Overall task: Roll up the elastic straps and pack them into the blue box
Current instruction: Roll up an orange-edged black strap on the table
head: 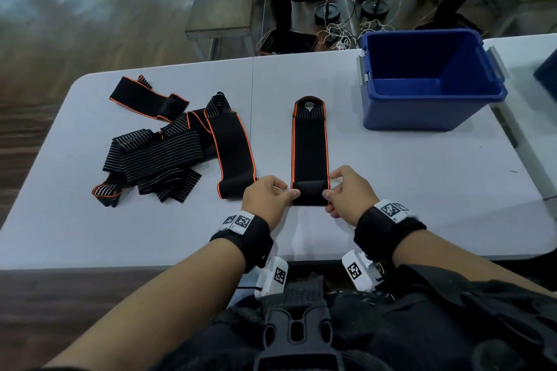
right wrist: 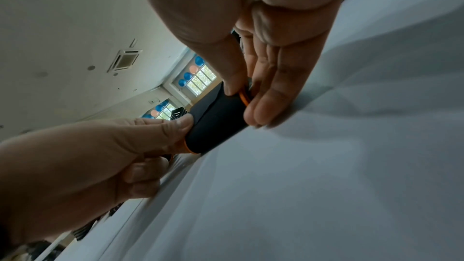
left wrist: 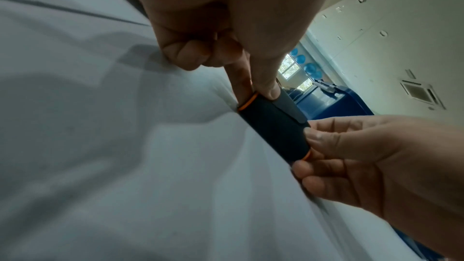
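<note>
A black elastic strap (head: 309, 144) with orange edging lies lengthwise on the white table (head: 422, 178), its near end turned over into a short roll (head: 309, 193). My left hand (head: 268, 194) pinches the roll's left end between thumb and forefinger. My right hand (head: 346, 190) pinches the right end. The left wrist view shows the roll (left wrist: 273, 126) close up, thumb on top at its orange edge. From the right wrist the roll (right wrist: 216, 124) sits between both hands. The open blue box (head: 428, 81) stands at the back right.
A heap of several more black straps (head: 168, 147), some striped, some orange-edged, lies on the table's left half. Another blue bin's corner (head: 547, 72) shows at the far right. People sit beyond the table by a metal bench (head: 223, 6), with cables on the floor.
</note>
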